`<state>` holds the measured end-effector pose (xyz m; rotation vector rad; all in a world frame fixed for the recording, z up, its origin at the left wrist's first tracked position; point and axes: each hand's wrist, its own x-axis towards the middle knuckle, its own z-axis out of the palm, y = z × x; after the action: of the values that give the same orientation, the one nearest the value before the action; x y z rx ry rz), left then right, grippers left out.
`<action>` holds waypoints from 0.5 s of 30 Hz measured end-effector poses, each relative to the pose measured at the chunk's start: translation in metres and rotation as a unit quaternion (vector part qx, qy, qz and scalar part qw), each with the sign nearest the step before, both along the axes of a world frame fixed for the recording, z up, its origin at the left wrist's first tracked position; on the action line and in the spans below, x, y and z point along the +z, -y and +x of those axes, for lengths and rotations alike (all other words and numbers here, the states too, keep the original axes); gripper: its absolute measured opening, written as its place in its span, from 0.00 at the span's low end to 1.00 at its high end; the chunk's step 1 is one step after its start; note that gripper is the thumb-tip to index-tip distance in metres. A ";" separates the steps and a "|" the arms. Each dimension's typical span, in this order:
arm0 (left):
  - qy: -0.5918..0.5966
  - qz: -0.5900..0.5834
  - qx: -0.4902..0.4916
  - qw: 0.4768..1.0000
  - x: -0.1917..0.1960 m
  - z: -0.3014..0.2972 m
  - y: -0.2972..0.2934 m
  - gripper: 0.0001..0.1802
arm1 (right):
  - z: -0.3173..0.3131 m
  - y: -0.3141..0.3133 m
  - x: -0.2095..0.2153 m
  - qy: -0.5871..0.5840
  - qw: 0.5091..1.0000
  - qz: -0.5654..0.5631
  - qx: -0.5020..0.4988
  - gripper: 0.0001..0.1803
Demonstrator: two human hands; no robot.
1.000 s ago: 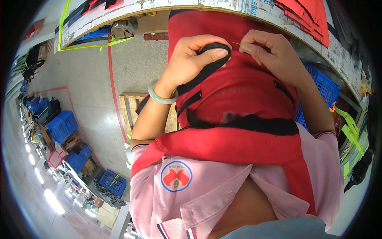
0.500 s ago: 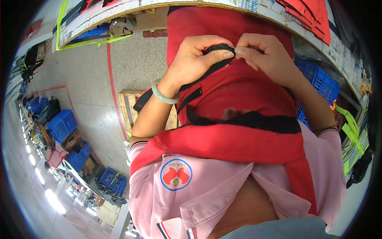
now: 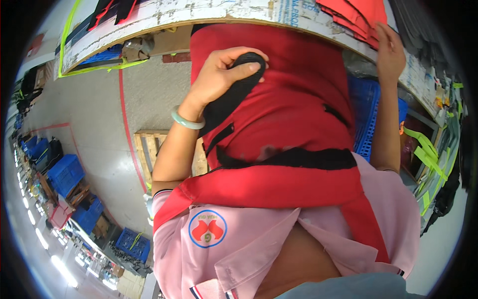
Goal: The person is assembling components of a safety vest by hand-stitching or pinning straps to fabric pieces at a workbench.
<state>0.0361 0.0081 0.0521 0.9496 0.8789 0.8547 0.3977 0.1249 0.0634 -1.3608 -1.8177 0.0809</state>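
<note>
Left hand (image 3: pixel 219 74) clenched on black strap (image 3: pixel 234 97), centre, pressed against red fabric piece (image 3: pixel 298 99). Right hand (image 3: pixel 391 52) open, fingers resting on red fabric stack (image 3: pixel 361 12) far right on worktable (image 3: pixel 199 12). Tip: keep strap flat, edges aligned, fabric taut.

Left hand (image 3: pixel 221 74) hiding the black strap's (image 3: pixel 234 94) end, right hand's (image 3: pixel 390 52) fingertips perhaps behind red pieces (image 3: pixel 358 12)
</note>
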 end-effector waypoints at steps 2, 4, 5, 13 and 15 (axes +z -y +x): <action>-0.018 -0.001 0.002 1.000 -0.005 -0.001 -0.007 0.11 | 0.081 -0.034 -0.017 0.169 0.972 0.134 -0.099 0.08; 0.009 -0.028 0.008 1.000 -0.004 -0.003 -0.019 0.13 | 0.141 -0.052 -0.043 0.274 0.937 0.119 -0.183 0.09; 0.024 -0.035 0.013 0.999 -0.002 -0.004 -0.026 0.14 | 0.161 -0.056 -0.056 0.318 0.915 0.087 -0.232 0.10; 0.045 -0.038 0.148 0.987 0.020 -0.004 -0.099 0.10 | -0.002 0.015 -0.038 -0.196 0.960 -0.200 0.019 0.17; 0.102 0.012 0.122 0.987 0.026 -0.012 -0.111 0.10 | -0.110 0.051 -0.026 -0.248 0.843 -0.415 0.236 0.22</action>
<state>0.0243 0.1188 0.0779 0.7685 0.8175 1.1530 0.2879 0.0734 0.0376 -1.2037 -1.6500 1.4906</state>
